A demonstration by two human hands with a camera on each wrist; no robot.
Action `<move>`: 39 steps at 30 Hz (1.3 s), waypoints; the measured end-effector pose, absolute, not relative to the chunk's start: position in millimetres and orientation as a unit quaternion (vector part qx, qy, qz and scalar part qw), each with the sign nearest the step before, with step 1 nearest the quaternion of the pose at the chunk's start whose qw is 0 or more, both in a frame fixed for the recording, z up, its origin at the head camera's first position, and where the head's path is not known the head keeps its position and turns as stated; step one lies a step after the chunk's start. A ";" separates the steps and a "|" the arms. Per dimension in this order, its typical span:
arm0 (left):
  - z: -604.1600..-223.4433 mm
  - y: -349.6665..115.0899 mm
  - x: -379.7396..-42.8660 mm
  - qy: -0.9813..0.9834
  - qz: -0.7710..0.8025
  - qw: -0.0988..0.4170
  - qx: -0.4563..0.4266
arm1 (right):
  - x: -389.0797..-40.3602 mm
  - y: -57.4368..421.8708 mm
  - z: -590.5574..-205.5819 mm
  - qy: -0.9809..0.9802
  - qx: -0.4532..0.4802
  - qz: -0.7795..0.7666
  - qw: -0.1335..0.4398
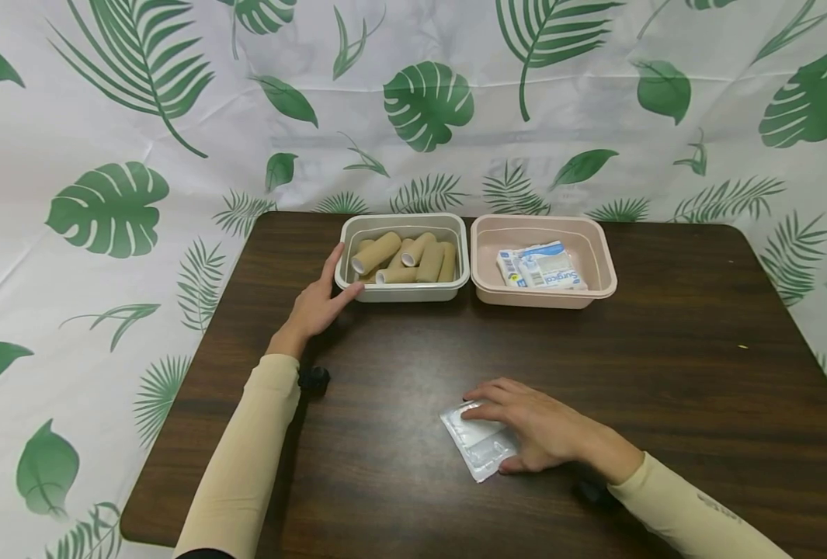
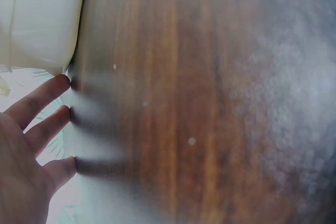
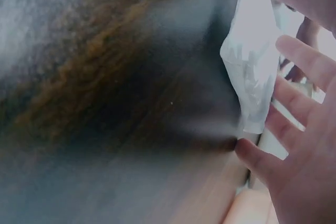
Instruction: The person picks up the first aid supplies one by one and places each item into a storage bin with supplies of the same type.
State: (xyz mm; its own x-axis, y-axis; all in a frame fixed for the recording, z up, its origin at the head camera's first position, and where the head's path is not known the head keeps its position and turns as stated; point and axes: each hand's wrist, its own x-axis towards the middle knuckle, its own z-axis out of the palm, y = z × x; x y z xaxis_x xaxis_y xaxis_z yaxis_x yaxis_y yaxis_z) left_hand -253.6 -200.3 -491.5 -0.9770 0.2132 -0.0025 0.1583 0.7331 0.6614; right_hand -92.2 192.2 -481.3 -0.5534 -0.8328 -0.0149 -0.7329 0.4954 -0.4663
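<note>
In the head view, my left hand is at the left front corner of a grey plastic basin, fingers spread along its left side and the thumb at its front rim. Several brown cardboard tubes lie in that basin. In the left wrist view the fingertips are down at the tabletop beside the basin's pale wall. My right hand is over a flat clear-and-white packet on the table, its fingers spread across the top edge and its thumb near the right edge. The right wrist view shows the crinkled packet beside the loosely spread fingers.
A pink basin stands right beside the grey one, holding white and blue packets with "Surgical" lettering. Both stand on a dark brown wooden table, near its back edge. Behind hangs a white leaf-print cloth.
</note>
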 end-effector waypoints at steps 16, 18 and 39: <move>-491.5 -201.7 -254.0 0.928 0.357 0.032 0.100 | -84.2 185.3 -470.5 0.867 -0.456 -0.148 0.133; -491.3 -201.6 -253.6 0.928 0.358 0.035 0.099 | -83.1 183.9 -468.8 0.868 -0.461 -0.133 0.129; -492.3 -200.2 -253.2 0.928 0.356 0.042 0.096 | -86.3 189.4 -463.3 0.875 -0.448 -0.166 0.082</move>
